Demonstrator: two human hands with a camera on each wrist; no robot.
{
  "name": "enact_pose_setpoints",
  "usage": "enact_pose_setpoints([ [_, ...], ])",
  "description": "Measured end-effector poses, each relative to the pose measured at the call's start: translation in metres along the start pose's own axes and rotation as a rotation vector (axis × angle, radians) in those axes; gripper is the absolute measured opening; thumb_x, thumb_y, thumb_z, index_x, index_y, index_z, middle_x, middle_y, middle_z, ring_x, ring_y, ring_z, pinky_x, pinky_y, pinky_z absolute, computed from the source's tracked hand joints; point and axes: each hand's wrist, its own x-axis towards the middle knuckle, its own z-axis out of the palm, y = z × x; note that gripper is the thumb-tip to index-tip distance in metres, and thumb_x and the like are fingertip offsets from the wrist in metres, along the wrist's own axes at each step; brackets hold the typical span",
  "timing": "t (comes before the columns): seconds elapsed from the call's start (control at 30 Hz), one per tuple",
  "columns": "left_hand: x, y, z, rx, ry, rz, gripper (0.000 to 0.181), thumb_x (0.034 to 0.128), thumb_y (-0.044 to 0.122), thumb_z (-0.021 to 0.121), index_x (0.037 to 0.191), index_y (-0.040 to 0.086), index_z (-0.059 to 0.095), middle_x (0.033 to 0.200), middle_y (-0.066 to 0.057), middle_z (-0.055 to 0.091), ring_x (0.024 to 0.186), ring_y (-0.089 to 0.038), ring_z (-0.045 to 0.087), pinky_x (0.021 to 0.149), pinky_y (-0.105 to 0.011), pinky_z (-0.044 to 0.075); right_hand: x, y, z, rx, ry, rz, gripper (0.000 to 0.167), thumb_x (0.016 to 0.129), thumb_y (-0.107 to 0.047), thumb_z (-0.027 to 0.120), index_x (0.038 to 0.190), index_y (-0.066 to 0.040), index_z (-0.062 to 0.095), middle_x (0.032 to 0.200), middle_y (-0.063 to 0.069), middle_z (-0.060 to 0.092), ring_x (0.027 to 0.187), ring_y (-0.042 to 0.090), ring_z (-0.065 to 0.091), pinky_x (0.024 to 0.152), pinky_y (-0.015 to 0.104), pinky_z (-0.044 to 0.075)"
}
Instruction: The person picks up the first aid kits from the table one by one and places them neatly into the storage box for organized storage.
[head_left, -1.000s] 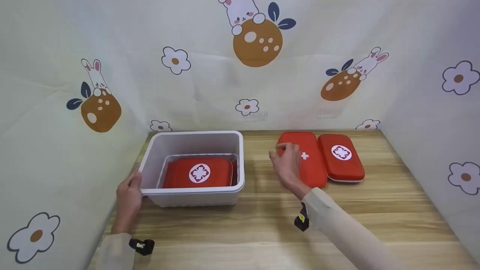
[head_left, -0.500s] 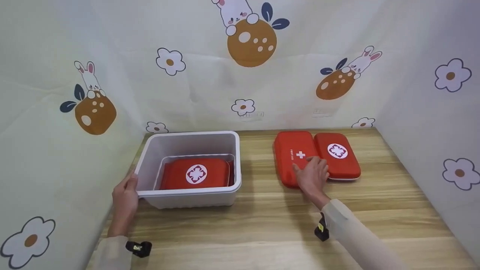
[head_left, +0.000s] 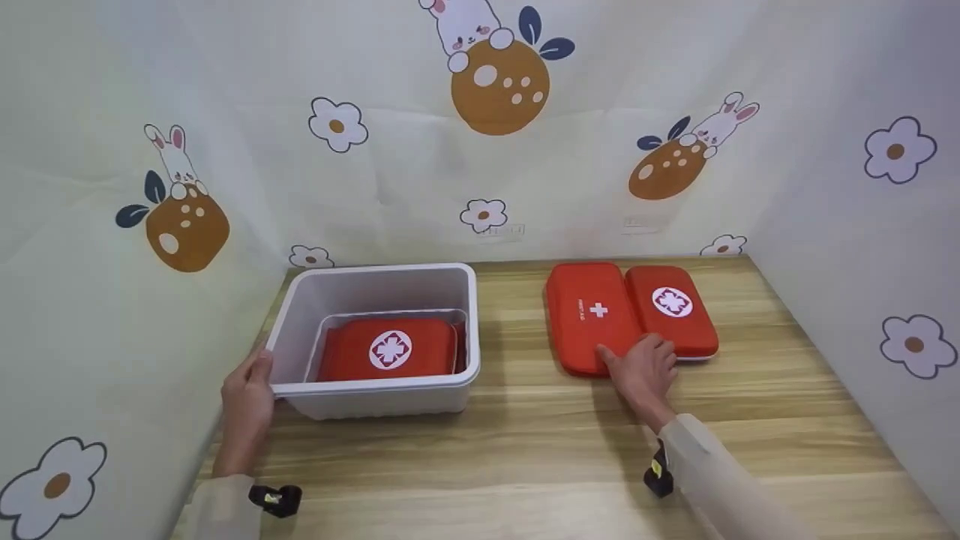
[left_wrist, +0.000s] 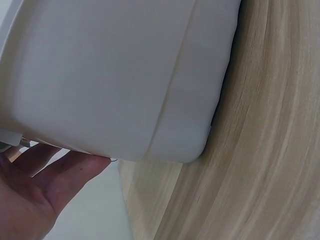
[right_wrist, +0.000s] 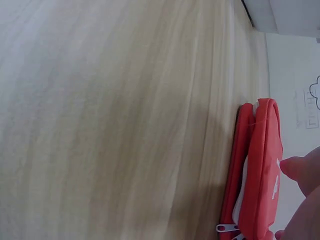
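My left hand [head_left: 247, 397] grips the front left corner of a light grey plastic bin [head_left: 375, 388], thumb on the rim. In the left wrist view its fingers [left_wrist: 75, 172] lie against the outer wall. Inside the bin is a red first aid case [head_left: 341, 356] with a round white emblem. At the right, a larger red first aid case [head_left: 574, 341] with a white cross lies beside a smaller one [head_left: 694, 326]. My right hand [head_left: 641, 371] is over the near end of the larger case, fingers loosely bent. Whether its fingertips touch the case I cannot tell.
Everything stands on a wood-grain table [head_left: 510, 465]. A pale cloth [head_left: 397, 165] printed with rabbits, oranges and flowers hangs behind and along both sides. Zipper pulls [right_wrist: 227, 228] show on the larger case's edge in the right wrist view.
My right hand has moved right and toward me, from the left side of the larger case to its near right end. The left hand stays on the bin. The view has shifted slightly.
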Motion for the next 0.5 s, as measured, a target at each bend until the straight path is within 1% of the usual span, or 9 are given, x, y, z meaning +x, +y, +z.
enact_pose_setpoints([
  [0.1,-0.001,0.001,-0.001,0.021,0.014,0.013,0.058,0.1095,0.041,0.027,0.153,0.004,0.038,0.158,-0.024,0.036,0.150,-0.042,0.030,0.125,-0.057,0.022,-0.001,0.005,0.003,-0.003,-0.014,0.015,0.082,0.082,-0.047,0.077,0.124,0.011,0.038,0.116,0.029,0.041,0.106,0.044,0.044,0.098,0.058,0.042],
  [0.2,0.000,0.002,-0.001,0.026,0.017,0.020,0.057,0.1096,0.041,0.027,0.154,0.006,0.037,0.160,-0.021,0.032,0.151,-0.041,0.027,0.126,-0.055,0.021,-0.002,0.008,0.005,0.016,-0.028,0.048,0.085,0.082,-0.049,0.078,0.123,0.012,0.036,0.117,0.030,0.041,0.105,0.044,0.045,0.099,0.058,0.042],
  [0.33,-0.002,0.003,-0.001,0.018,0.005,0.008,0.057,0.1096,0.041,0.027,0.155,0.008,0.034,0.162,-0.018,0.029,0.153,-0.038,0.024,0.127,-0.054,0.019,-0.002,0.011,0.006,0.053,-0.072,0.118,0.090,0.081,-0.051,0.079,0.128,0.011,0.032,0.120,0.029,0.042,0.106,0.042,0.045,0.098,0.056,0.045],
  [0.43,-0.003,0.004,-0.001,0.010,-0.003,-0.007,0.058,0.1095,0.042,0.025,0.156,0.008,0.032,0.163,-0.018,0.029,0.153,-0.038,0.024,0.127,-0.054,0.019,-0.001,0.012,0.006,0.051,-0.117,0.157,0.094,0.081,-0.054,0.077,0.130,0.012,0.032,0.121,0.029,0.041,0.105,0.040,0.044,0.095,0.053,0.046],
  [0.5,-0.002,0.004,-0.001,0.009,-0.007,-0.006,0.058,0.1095,0.042,0.025,0.156,0.008,0.032,0.163,-0.017,0.028,0.153,-0.038,0.023,0.127,-0.054,0.019,-0.001,0.012,0.004,0.049,-0.138,0.174,0.096,0.081,-0.055,0.076,0.131,0.013,0.032,0.121,0.029,0.041,0.104,0.039,0.044,0.093,0.051,0.047],
])
